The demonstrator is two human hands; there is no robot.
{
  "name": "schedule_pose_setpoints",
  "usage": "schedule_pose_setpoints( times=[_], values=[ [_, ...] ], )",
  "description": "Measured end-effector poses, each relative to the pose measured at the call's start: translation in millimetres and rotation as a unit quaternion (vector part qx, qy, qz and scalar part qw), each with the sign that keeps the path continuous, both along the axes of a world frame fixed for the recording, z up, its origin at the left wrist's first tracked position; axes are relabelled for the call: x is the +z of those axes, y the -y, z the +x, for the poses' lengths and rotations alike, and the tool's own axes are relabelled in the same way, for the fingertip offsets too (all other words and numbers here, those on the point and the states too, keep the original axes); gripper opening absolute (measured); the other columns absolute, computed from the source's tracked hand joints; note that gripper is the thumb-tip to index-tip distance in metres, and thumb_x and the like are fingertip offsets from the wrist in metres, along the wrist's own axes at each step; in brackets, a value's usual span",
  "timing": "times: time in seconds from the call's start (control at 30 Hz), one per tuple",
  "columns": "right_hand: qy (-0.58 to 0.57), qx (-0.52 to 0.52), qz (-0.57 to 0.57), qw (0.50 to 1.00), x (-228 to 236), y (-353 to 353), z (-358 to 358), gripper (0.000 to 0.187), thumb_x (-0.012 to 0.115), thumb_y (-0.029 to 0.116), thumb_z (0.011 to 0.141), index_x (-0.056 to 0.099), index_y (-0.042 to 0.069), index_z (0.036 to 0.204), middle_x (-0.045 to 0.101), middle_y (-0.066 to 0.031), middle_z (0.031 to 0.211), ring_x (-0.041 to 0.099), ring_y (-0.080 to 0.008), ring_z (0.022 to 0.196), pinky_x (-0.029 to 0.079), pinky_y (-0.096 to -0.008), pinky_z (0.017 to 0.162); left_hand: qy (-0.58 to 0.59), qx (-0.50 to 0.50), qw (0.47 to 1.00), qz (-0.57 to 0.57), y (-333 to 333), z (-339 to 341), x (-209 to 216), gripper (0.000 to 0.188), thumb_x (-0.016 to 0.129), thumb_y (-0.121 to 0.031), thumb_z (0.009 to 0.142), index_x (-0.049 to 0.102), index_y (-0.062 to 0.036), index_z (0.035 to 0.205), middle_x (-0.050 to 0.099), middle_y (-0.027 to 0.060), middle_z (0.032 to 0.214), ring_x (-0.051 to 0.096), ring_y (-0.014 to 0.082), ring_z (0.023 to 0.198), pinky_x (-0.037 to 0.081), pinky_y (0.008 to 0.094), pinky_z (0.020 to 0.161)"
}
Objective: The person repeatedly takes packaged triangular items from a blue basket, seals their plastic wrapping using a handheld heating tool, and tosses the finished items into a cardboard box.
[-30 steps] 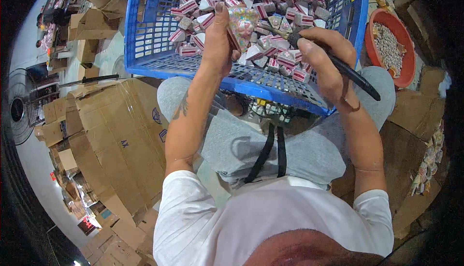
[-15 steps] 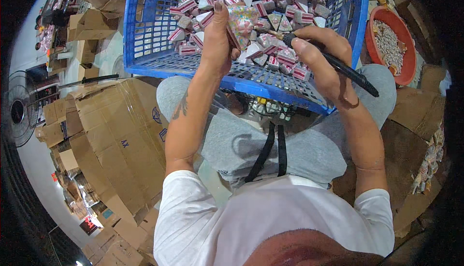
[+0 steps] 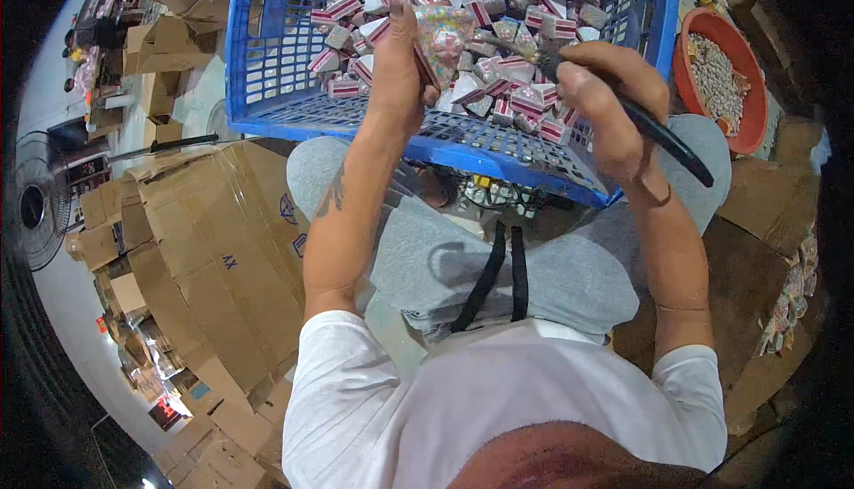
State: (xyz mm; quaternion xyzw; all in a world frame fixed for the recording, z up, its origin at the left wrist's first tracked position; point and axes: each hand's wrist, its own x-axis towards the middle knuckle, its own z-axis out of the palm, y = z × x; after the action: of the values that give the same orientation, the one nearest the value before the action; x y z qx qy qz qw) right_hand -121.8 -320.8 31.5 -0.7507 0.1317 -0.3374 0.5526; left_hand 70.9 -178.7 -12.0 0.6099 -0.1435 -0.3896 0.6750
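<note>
My left hand (image 3: pixel 397 71) is closed around a wedge-shaped toy cake slice (image 3: pixel 445 34), its speckled pastel top bearing a pink raised decoration. In my right hand (image 3: pixel 614 102) is a pen-like tool with a black handle (image 3: pixel 663 133) and a thin metal tip. That tip points left at the slice and looks a little apart from it. Both hands are over a blue plastic crate (image 3: pixel 427 144), which holds many similar wedges (image 3: pixel 529 102) with red-and-white striped sides and grey speckled faces.
The crate stands just beyond my bent knees in grey trousers (image 3: pixel 427 249). At the right is a red tub (image 3: pixel 754 111) of small pale pieces (image 3: pixel 716 84). Flattened cardboard (image 3: pixel 213 258) spreads at the left, with a fan (image 3: pixel 36 204) farther out. More cardboard (image 3: pixel 765 204) lies at the right.
My right hand has shifted to the right with the tool, drawing the tip away from the slice. My left hand and the slice have barely moved.
</note>
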Motion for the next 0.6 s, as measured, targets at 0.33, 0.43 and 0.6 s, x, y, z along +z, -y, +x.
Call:
schedule_pose_setpoints(
  times=[0.33,0.43,0.6],
  values=[
    [0.001,0.018,-0.023,1.000,0.4,-1.9,9.7,0.023,0.066,0.019,0.084,0.069,0.000,0.097,0.067,-0.0102,0.079,0.063,-0.0165,0.071,0.049,-0.0301,0.066,-0.070,0.072,0.995,-0.022,-1.0,-1.7,9.7,0.066,0.043,-0.070,0.092,0.061,-0.0082,0.107,0.066,0.0006,0.077,0.057,0.0074,0.052,0.039,0.0225,0.037],
    [-0.025,-0.050,0.048,0.997,-8.1,-2.2,10.6,0.026,0.066,0.019,0.088,0.067,-0.001,0.103,0.067,-0.0106,0.090,0.061,-0.0167,0.077,0.049,-0.0306,0.073,0.004,0.095,0.995,0.003,-35.6,24.9,-17.4,0.052,0.044,-0.057,0.098,0.061,-0.0080,0.101,0.064,0.0053,0.081,0.058,0.0136,0.058,0.045,0.0277,0.047],
    [-0.028,-0.063,0.094,0.993,-21.5,23.5,-0.6,0.032,0.064,0.022,0.091,0.065,-0.003,0.109,0.066,-0.0114,0.099,0.060,-0.0168,0.082,0.048,-0.0296,0.077,0.540,0.279,0.760,0.231,-219.4,46.2,98.1,0.024,0.055,-0.026,0.096,0.062,-0.0040,0.101,0.065,0.0072,0.091,0.060,0.0165,0.069,0.048,0.0266,0.056]
  ],
)
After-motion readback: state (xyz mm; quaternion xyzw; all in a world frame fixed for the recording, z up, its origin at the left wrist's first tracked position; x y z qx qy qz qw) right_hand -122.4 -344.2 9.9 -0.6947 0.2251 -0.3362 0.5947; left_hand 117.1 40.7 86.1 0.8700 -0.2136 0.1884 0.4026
